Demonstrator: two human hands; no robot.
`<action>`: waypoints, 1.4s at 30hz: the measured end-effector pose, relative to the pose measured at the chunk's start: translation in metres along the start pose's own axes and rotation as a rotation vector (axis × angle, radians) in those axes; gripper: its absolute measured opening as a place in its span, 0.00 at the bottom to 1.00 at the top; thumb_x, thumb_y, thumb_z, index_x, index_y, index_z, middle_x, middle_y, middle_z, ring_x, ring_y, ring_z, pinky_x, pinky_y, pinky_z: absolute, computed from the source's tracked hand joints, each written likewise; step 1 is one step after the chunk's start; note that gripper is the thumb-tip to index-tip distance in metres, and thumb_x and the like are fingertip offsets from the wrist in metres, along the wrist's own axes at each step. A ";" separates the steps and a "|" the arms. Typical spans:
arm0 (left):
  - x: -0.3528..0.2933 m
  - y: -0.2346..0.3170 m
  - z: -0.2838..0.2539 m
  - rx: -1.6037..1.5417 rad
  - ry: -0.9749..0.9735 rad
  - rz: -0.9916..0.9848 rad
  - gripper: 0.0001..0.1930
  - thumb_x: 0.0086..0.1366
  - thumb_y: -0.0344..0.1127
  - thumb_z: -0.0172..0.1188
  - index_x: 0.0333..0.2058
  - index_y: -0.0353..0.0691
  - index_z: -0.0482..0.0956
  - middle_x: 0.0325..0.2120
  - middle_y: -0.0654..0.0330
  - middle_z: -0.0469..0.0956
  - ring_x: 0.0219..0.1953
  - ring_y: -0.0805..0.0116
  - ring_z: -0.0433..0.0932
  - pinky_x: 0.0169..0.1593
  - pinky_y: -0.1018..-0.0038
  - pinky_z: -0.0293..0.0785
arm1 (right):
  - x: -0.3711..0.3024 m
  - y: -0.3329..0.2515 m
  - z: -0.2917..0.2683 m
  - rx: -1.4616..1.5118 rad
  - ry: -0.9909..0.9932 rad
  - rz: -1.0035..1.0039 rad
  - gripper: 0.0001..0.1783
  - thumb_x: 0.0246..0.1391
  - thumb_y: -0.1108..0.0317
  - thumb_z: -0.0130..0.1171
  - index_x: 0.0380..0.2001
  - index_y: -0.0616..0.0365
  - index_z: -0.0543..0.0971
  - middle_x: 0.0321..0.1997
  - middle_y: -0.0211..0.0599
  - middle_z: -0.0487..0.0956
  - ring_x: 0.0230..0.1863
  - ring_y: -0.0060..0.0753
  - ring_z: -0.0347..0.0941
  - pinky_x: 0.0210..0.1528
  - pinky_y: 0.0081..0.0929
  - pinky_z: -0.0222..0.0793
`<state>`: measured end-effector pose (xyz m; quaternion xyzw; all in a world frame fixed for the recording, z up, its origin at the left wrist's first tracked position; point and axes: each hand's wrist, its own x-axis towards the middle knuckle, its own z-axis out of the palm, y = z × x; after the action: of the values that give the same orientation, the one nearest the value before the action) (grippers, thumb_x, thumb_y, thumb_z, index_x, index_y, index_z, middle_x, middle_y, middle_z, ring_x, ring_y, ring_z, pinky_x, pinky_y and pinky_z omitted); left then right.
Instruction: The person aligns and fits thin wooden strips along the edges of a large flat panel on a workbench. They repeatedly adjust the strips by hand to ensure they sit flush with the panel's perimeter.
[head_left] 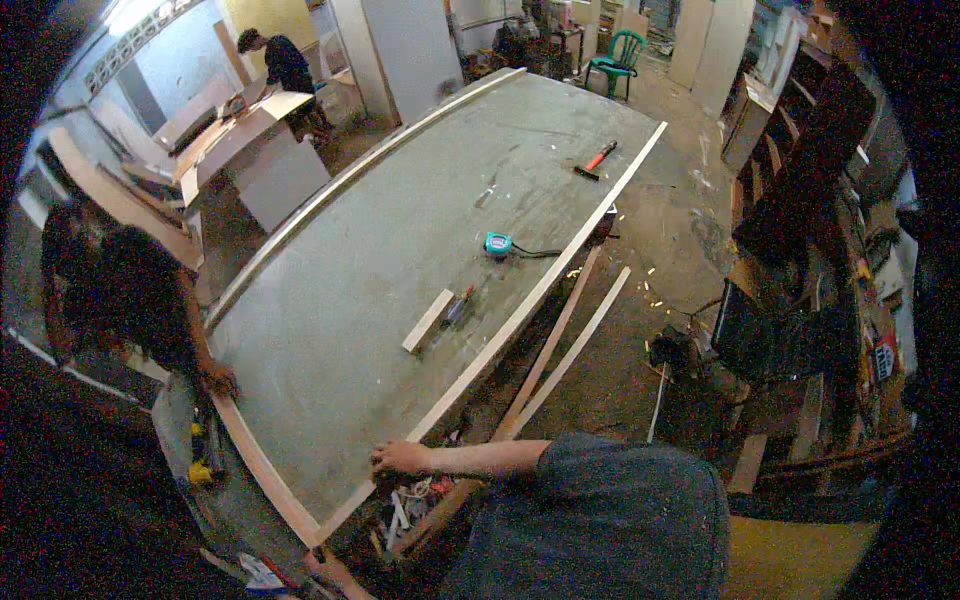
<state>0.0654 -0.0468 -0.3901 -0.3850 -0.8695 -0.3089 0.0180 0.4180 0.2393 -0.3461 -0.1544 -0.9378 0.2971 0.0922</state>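
A large grey panel lies before me with pale wooden strips along its edges. My right hand grips the long wooden strip on the near right edge, fingers curled over it. At the near corner, my left hand pinches the end of the shorter wooden strip, where the two strips meet; its fingers are partly hidden. On the panel lie a short wood block, a screwdriver-like tool with a red end, a teal tape measure and a hammer.
A co-worker leans at the left with a hand on the panel's corner. Another person works at a far table. Loose wooden strips lean beside the panel. A green chair stands far back; shelves line the right.
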 end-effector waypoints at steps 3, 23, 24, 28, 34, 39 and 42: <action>0.001 0.001 -0.001 0.174 -0.129 0.148 0.20 0.72 0.37 0.51 0.59 0.37 0.68 0.54 0.47 0.71 0.52 0.54 0.71 0.58 0.56 0.68 | -0.002 -0.006 -0.006 -0.191 0.089 -0.019 0.24 0.55 0.65 0.52 0.55 0.28 0.75 0.55 0.34 0.72 0.61 0.39 0.64 0.58 0.39 0.61; -0.011 0.110 0.013 -0.138 0.246 0.110 0.19 0.68 0.47 0.56 0.42 0.34 0.75 0.42 0.42 0.72 0.40 0.42 0.71 0.47 0.45 0.67 | -0.480 -0.121 0.150 0.373 0.236 1.886 0.29 0.49 0.47 0.63 0.51 0.51 0.79 0.51 0.48 0.80 0.53 0.52 0.76 0.52 0.49 0.72; -0.011 0.108 0.011 -0.125 0.226 0.084 0.19 0.68 0.47 0.56 0.43 0.34 0.76 0.43 0.41 0.71 0.41 0.41 0.71 0.48 0.44 0.67 | -0.527 -0.152 0.171 0.500 0.087 2.082 0.28 0.49 0.48 0.63 0.51 0.51 0.79 0.50 0.47 0.80 0.52 0.51 0.76 0.50 0.48 0.72; -0.014 0.090 0.005 -0.105 0.234 0.036 0.21 0.68 0.48 0.55 0.43 0.32 0.77 0.45 0.36 0.71 0.44 0.38 0.71 0.49 0.42 0.66 | -0.609 -0.253 0.243 0.683 0.051 2.174 0.27 0.50 0.48 0.63 0.49 0.54 0.79 0.48 0.45 0.80 0.48 0.48 0.76 0.46 0.46 0.72; -0.009 0.072 0.048 -0.290 0.045 -0.030 0.26 0.65 0.42 0.62 0.56 0.30 0.71 0.56 0.41 0.71 0.58 0.47 0.68 0.62 0.51 0.63 | -0.577 -0.207 0.256 0.754 0.275 1.920 0.26 0.52 0.49 0.63 0.47 0.58 0.80 0.44 0.42 0.81 0.42 0.44 0.76 0.40 0.42 0.72; 0.029 0.128 0.118 -0.312 0.209 0.051 0.33 0.63 0.44 0.63 0.60 0.30 0.65 0.59 0.42 0.67 0.62 0.45 0.63 0.65 0.56 0.57 | -0.568 -0.084 0.253 0.656 0.306 1.485 0.25 0.53 0.50 0.62 0.45 0.61 0.81 0.41 0.39 0.82 0.37 0.40 0.77 0.35 0.39 0.72; 0.039 0.149 0.094 -0.388 0.086 -0.023 0.29 0.66 0.47 0.58 0.58 0.32 0.69 0.59 0.42 0.65 0.63 0.48 0.61 0.64 0.56 0.58 | -0.582 -0.046 0.262 0.736 0.317 1.378 0.25 0.54 0.51 0.62 0.44 0.63 0.81 0.40 0.38 0.83 0.34 0.38 0.77 0.31 0.38 0.72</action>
<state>0.1590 0.1067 -0.3774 -0.3578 -0.7964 -0.4870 -0.0230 0.8822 -0.1353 -0.5778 -0.6995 -0.4487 0.5525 0.0650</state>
